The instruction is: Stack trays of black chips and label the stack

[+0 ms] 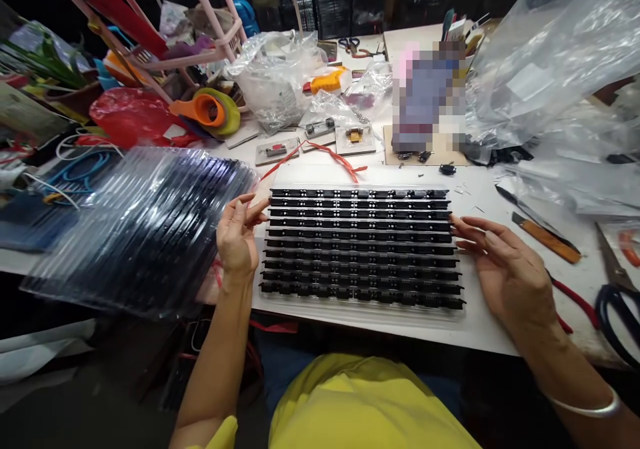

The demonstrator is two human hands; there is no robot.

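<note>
A clear plastic tray (370, 313) lies on the white table in front of me, filled with several rows of black strip-like parts (360, 244). At the tray's left edge is my left hand (239, 236), its index finger stretched toward the upper left corner and its thumb apart from the tray. My right hand (515, 272) is at the right edge, fingers extended and fingertips at the ends of the rows. Neither hand's fingers close around the tray. Left of my left hand sits a stack of similar clear trays (140, 229) with dark contents.
Scissors (620, 316), red-handled pliers (575, 299) and an orange-handled knife (545, 236) lie at right. Small metal fixtures (320, 128), a red ribbon (335, 156) and an orange tape dispenser (205, 110) are behind the tray. Plastic bags (540, 82) crowd the back right.
</note>
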